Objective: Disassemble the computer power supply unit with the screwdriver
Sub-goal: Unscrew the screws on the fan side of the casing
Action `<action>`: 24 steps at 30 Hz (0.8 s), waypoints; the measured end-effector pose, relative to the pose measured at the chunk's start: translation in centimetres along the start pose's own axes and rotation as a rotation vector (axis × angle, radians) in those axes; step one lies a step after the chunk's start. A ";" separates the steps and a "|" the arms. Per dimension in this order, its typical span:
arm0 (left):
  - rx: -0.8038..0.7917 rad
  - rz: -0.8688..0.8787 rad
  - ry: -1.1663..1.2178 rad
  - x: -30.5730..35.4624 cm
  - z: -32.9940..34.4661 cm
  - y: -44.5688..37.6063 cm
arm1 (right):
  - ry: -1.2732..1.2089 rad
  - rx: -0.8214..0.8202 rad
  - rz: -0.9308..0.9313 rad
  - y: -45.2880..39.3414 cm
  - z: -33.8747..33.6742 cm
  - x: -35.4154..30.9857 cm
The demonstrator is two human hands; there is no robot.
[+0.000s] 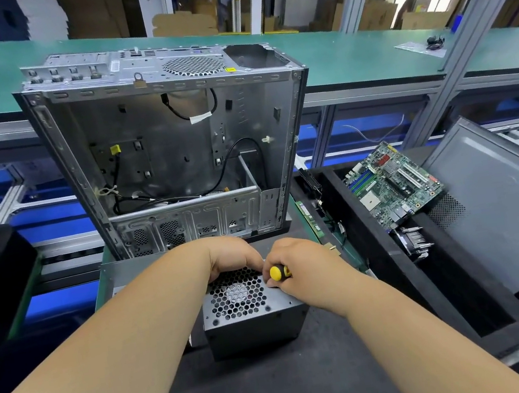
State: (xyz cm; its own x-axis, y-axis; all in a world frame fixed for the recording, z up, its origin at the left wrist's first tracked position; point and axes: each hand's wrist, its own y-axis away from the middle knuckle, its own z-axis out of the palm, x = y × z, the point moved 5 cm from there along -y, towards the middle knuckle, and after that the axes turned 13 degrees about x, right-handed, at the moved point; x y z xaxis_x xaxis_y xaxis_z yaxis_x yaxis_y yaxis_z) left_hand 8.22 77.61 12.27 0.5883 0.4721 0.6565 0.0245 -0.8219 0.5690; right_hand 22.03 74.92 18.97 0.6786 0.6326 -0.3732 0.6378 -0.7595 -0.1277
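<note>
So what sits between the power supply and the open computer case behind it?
In the head view, only the left hand and the right hand gripping the yellow-handled screwdriver lie between the power supply and the computer case.

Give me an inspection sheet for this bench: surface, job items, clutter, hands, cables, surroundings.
Surface: dark mat.
Job items: power supply unit, fan grille up; screwdriver, yellow handle.
Clutter: gutted computer case standing behind; motherboard and grey side panel to the right.
Hands: left hand rests on the unit's far edge; right hand grips the screwdriver.
Cables: black leads loose inside the case.
Surroundings: green conveyor, cardboard boxes beyond.
</note>
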 end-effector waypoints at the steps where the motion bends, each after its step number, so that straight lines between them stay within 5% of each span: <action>1: -0.002 -0.002 -0.002 0.0 0.0 0.0 | 0.005 -0.008 -0.011 0.0 0.0 0.0; 14: 0.003 -0.027 0.012 -0.1 -0.1 0.0 | -0.052 0.066 0.111 -0.1 0.6 1.0; 24: -0.008 -0.051 -0.003 -0.1 -0.2 0.2 | -0.041 0.024 0.025 -0.3 0.6 0.4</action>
State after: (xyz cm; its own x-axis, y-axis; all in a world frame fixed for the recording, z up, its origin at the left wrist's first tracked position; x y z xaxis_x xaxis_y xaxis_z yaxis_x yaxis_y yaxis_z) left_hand 8.06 77.44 12.45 0.5888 0.5125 0.6250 0.0478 -0.7940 0.6060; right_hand 21.90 75.28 18.27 0.6785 0.6067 -0.4143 0.6114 -0.7790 -0.1394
